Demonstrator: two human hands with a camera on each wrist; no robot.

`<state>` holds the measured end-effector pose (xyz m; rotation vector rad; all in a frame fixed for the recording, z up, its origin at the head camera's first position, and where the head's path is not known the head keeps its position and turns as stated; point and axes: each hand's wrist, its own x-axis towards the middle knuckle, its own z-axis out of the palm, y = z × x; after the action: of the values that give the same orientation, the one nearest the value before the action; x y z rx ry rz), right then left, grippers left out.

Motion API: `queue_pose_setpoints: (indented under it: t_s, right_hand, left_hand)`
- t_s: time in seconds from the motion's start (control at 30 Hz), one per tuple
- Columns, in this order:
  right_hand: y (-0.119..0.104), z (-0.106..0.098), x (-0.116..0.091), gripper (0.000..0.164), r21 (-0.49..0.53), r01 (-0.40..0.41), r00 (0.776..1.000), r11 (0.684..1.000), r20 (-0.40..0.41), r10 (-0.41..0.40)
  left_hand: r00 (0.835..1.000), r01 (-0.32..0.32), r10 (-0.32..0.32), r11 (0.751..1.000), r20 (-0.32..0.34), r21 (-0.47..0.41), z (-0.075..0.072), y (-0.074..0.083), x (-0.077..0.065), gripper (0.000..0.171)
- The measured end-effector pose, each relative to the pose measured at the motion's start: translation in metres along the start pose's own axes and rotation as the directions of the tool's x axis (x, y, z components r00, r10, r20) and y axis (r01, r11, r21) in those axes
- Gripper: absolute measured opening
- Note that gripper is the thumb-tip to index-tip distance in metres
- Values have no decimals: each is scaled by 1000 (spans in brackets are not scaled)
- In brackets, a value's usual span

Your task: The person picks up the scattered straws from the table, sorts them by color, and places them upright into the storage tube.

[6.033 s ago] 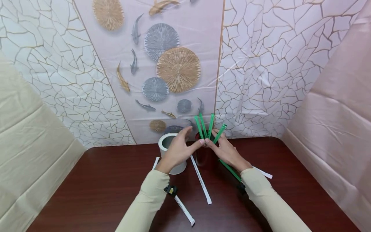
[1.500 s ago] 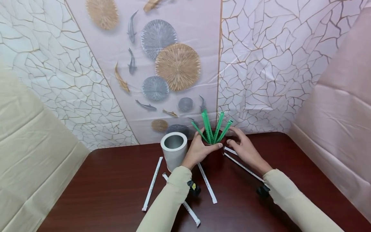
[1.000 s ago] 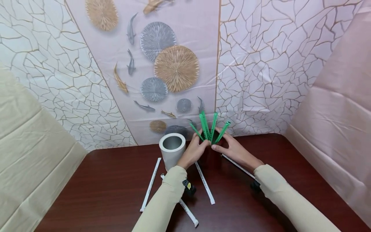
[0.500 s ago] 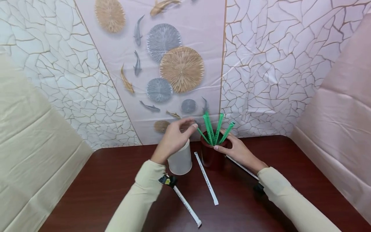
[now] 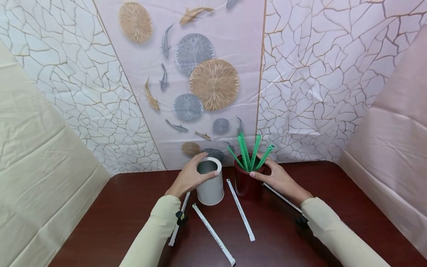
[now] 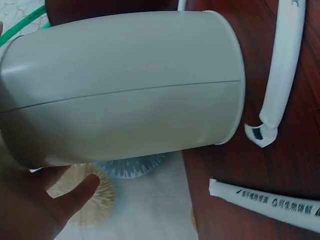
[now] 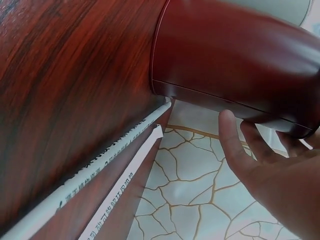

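Observation:
My left hand [image 5: 188, 178] grips the top of a light grey-white cylindrical canister [image 5: 210, 191], thumb on the near rim and fingers behind it. In the left wrist view the canister's side [image 6: 125, 65] fills the upper part, with my fingers at its top end. To the right, my right hand [image 5: 280, 180] holds a dark red cylindrical canister [image 5: 246, 185] near its rim, thumb in front. Several green paper-wrapped straws [image 5: 255, 154] stand fanned out in the red canister. In the right wrist view, fingertips [image 7: 227, 120] lie along the red canister's side.
White paper-wrapped straws lie on the dark wooden table [image 5: 116, 222]: one in front [image 5: 213, 234], one between the canisters [image 5: 241, 211], one partly under my left wrist [image 5: 175, 235]. Two more [image 7: 107, 155] lie to the right. A patterned cloth [image 5: 297, 92] hangs behind.
My left hand has left the red canister's rim and moved left onto the white canister. The right hand stays at the red one. The green straw formerly on the table is gone from there.

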<state>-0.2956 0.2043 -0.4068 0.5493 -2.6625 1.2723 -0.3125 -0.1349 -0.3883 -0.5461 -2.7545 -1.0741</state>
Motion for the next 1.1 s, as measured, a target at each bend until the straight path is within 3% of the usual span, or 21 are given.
queue_pose_setpoints:
  t_s: [0.17, 0.3, 0.37, 0.5, 0.57, 0.63, 0.87, 1.1]
  right_hand:
    - [-1, -5, -2, 90, 22, 4, 998, 1000, 56, -5]
    - [3, -33, -3, 97, 45, -38, 984, 998, 175, 29]
    - [9, -52, -3, 90, 66, -72, 966, 995, 252, 53]
    - [32, -84, -2, 63, 52, -165, 905, 985, 406, 130]
    - [46, -91, -3, 55, 12, -206, 879, 978, 442, 180]
    - [61, -94, -5, 48, -13, -228, 869, 973, 447, 210]
    - [89, -83, -23, 27, -113, -248, 884, 962, 379, 272]
    - [89, -65, -32, 3, -259, -132, 937, 957, 284, 205]
  left_hand:
    - [999, 0, 0, 1000, -35, -9, 6, -3, -3, 95]
    - [999, -11, 10, 1000, -52, -26, 5, -3, -2, 91]
    - [998, -12, 10, 1000, -55, -29, 3, -4, 0, 90]
    - [998, -14, 11, 999, -60, -47, 1, -5, 0, 89]
    - [998, -10, 6, 998, -65, -56, 0, -7, 0, 89]
    - [997, -7, 2, 998, -71, -66, 1, -8, -1, 89]
    - [997, -19, 12, 996, -79, -90, 7, -9, -1, 87]
    - [997, -13, 7, 997, -79, -77, 12, -8, 2, 87]
